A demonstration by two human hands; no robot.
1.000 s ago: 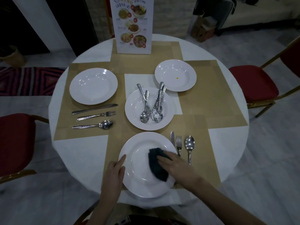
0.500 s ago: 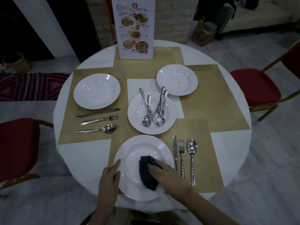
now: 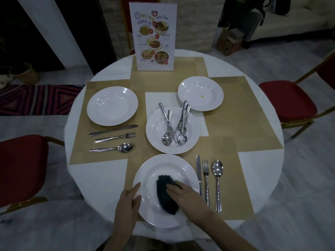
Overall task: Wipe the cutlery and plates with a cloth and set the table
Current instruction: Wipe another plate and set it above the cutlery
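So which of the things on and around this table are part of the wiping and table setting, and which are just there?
Part of the job:
- dark cloth under the right hand
- near plate, steadied by the left hand
- middle plate holding loose cutlery
- left plate
- far plate
- two laid sets of knife, fork, spoon

Just there:
- menu stand
- red chairs
- striped rug

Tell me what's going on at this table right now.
A person is wiping the near white plate with a dark cloth: the right hand presses the cloth flat on the plate while the left hand steadies its rim. A knife, fork and spoon lie set to its right. The left place also has its plate and cutlery laid. A centre plate holds a pile of loose cutlery, and the far right plate has none beside it.
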